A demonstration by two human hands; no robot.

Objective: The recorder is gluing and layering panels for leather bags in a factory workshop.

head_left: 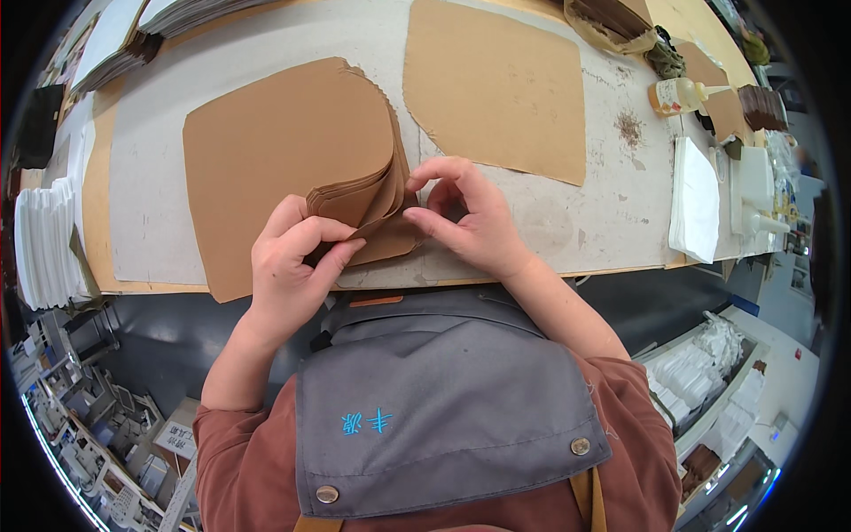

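A stack of brown sheets (257, 142), like fabric or paper, lies near the table's front, its right-hand corner lifted and curled back in layers. My left hand (297, 257) pinches the lower edge of the lifted layers between thumb and fingers. My right hand (470, 222) is just right of the curled corner, thumb and forefinger apart, their tips at or very near the sheets' edges; I cannot tell whether they touch. Behind my right hand a lighter tan sheet (496, 89) lies flat on the pale grey work surface (550, 222).
White sheet stacks stand at far left (44, 239) and top left (106, 44). At right are a nozzle bottle of yellowish liquid (675, 96), folded white sheets (694, 199) and brown bundles (762, 111). A tray of white material (691, 372) sits below the table's right end.
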